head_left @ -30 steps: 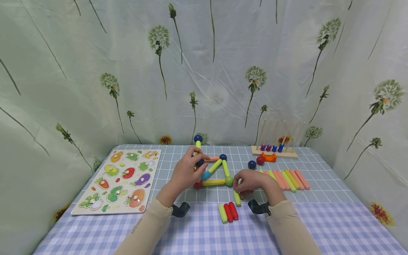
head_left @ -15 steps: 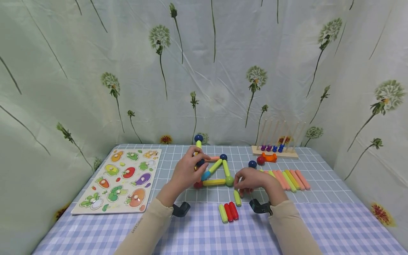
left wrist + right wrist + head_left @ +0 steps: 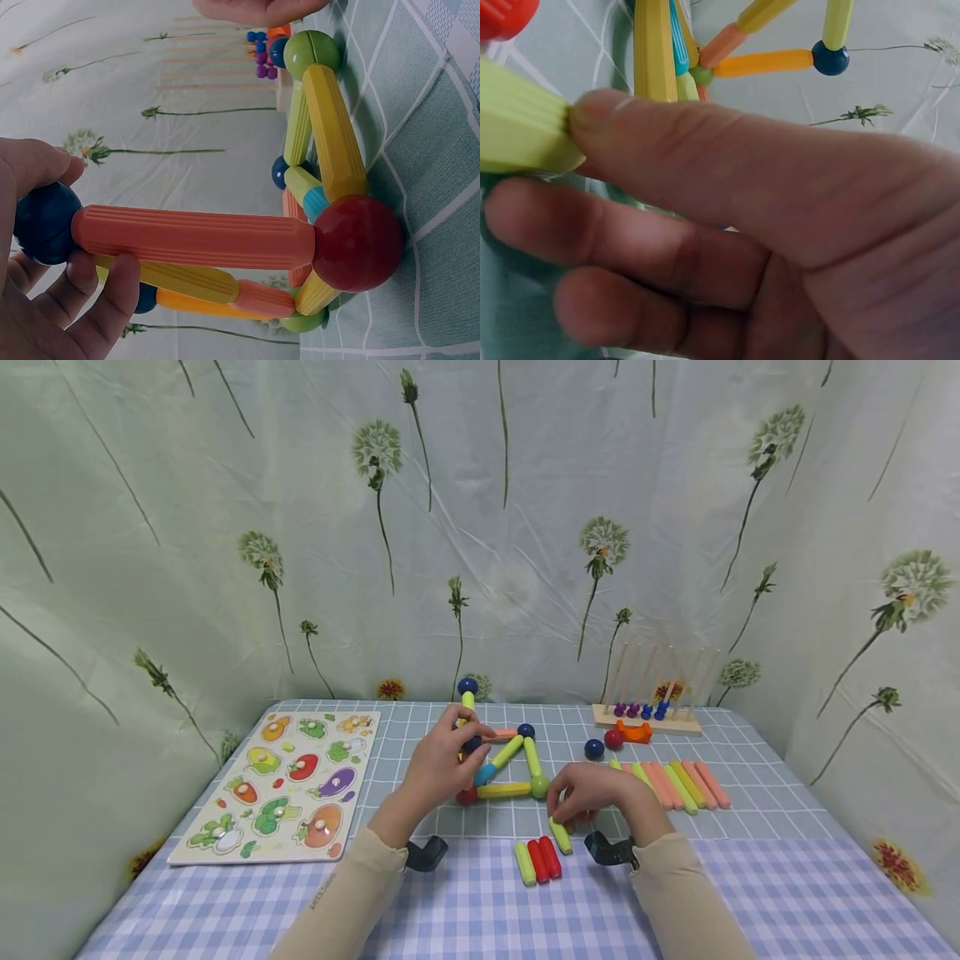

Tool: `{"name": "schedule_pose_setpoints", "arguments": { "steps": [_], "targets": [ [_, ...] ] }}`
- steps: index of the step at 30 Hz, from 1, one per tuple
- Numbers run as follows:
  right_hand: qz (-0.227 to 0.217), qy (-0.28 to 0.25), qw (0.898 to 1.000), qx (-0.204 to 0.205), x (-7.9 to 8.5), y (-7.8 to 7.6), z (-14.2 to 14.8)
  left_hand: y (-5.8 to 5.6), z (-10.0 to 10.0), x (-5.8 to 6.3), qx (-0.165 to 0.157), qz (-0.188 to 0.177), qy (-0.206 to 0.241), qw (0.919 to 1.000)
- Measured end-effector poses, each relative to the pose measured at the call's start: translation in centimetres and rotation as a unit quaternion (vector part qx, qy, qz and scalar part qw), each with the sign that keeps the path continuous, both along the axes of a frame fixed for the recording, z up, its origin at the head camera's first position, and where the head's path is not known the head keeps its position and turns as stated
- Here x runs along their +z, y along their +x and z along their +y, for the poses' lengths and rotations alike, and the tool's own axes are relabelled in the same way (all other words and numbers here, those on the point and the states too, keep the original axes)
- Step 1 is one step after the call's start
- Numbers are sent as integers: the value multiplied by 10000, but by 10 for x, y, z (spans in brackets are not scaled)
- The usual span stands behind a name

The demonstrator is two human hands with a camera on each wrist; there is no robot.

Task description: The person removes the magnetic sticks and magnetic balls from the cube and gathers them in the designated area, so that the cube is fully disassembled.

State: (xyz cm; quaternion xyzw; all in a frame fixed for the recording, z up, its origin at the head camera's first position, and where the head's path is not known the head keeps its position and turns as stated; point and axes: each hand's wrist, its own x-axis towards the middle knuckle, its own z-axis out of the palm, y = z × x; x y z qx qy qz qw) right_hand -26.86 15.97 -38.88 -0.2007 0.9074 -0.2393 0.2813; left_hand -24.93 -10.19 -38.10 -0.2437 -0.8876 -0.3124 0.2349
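- Puzzle board (image 3: 300, 793): left side of tabletop (image 3: 450, 910).
- Ball-and-stick frame (image 3: 504, 790): middle; left hand (image 3: 442, 752) at its left side.
- Right hand (image 3: 596, 787): right of frame, single stick (image 3: 560, 837) at fingertips.
- Three sticks (image 3: 537, 862): side by side, before it.
- Stick row (image 3: 678, 785): farther right.
- Loose balls (image 3: 594, 749), then arched piece (image 3: 636, 732): behind row, before bead rack (image 3: 678, 725).

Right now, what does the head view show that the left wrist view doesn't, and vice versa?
Head only: the puzzle board, two loose red sticks, the row of sticks at right, and the light green stick in the right hand.

Left wrist only: the salmon stick joining the held dark blue ball to the red ball.

Both: those two balls, the left hand, the peg rack.
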Motion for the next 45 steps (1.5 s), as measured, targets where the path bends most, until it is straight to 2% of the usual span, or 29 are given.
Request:
{"name": "schedule_pose_setpoints", "arguments": {
  "steps": [10, 13, 18, 22, 34, 40, 45],
  "targets": [
    [-383, -68, 9992, 23, -3, 2, -3, 0, 0, 0, -68, 55, -13, 10000],
    [-159, -177, 9997, -52, -3, 0, -2, 0, 0, 0, -74, 69, -21, 9999],
    [468, -563, 9969, -281, -4, -7, -2, 0, 0, 0, -67, 76, -45, 9999],
    [661, -784, 9944, -258, -9, -10, -6, 0, 0, 1, -71, 81, -46, 9999],
    [1094, -463, 9911, -600, -15, -12, -19, 3, 2, 1, -199, 119, 75, 9997],
    [1528, -160, 9844, -852, -14, -15, -15, 9, 7, 4, -339, 269, -98, 9990],
    [1761, -168, 9792, -989, -14, -15, -10, 14, 11, 9, -448, 192, -261, 9985]
  ]
}}
